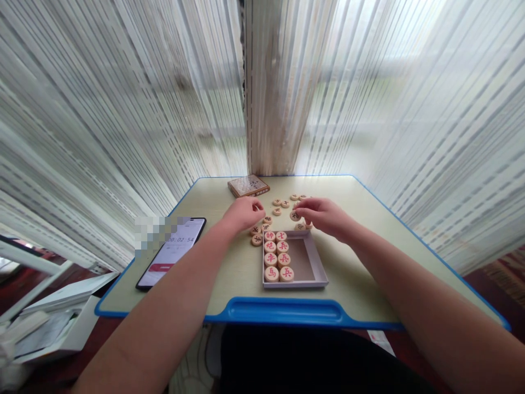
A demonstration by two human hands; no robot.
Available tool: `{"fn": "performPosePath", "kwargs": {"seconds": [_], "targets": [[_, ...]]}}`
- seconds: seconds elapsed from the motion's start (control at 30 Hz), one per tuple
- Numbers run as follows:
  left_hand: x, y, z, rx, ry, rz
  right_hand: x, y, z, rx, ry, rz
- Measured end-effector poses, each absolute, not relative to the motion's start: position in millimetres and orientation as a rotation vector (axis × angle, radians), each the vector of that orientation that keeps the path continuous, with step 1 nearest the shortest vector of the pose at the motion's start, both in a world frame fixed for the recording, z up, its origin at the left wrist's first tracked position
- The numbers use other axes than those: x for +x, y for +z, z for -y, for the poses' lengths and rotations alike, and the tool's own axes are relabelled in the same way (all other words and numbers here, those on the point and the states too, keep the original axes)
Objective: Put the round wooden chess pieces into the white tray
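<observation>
An open white box [316, 260] lies near the table's front edge, with two columns of round wooden pieces with red characters [283, 259] in its left part. Behind and left of it, loose pieces with dark characters [256, 240] lie on the table. My right hand [322, 216] is closed, fingertips pinching a round wooden piece [295, 215] behind the box. My left hand [245, 212] hovers near the loose pieces left of the box, its fingers curled together; whatever may be between them is too small to make out. More pieces [277, 203] are scattered between and beyond my hands.
A flat patterned box lid [249, 186] rests at the back of the blue-edged table [217, 262]. A phone [172, 254] showing a timer lies on the left. Striped curtains [279, 87] hang behind the table. A white box [61, 323] with papers stands at the lower left.
</observation>
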State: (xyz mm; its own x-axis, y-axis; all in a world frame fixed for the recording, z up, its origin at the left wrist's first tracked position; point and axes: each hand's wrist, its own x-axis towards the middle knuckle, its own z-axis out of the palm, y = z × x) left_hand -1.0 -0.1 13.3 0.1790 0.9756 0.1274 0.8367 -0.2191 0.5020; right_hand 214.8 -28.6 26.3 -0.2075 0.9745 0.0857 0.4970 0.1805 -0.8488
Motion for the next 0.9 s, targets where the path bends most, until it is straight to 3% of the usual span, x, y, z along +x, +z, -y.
{"fn": "performPosePath", "kwargs": {"seconds": [0.13,0.37,0.6,0.9], "targets": [[2.5,8.4,1.1,2.089,0.543,-1.579,219.3,38.4,34.3,-1.348,1.076,1.883],[8.9,0.1,-1.4,2.208,0.658,-1.682,221.6,37.7,35.6,-1.367,0.943,2.12],[9.5,-3.0,-1.0,2.131,0.746,-1.824,227.0,44.8,38.5,-1.172,1.604,1.803],[8.5,-2.4,-2.4,2.211,0.685,-1.782,222.7,32.2,32.9,-1.282,1.382,1.868]]}}
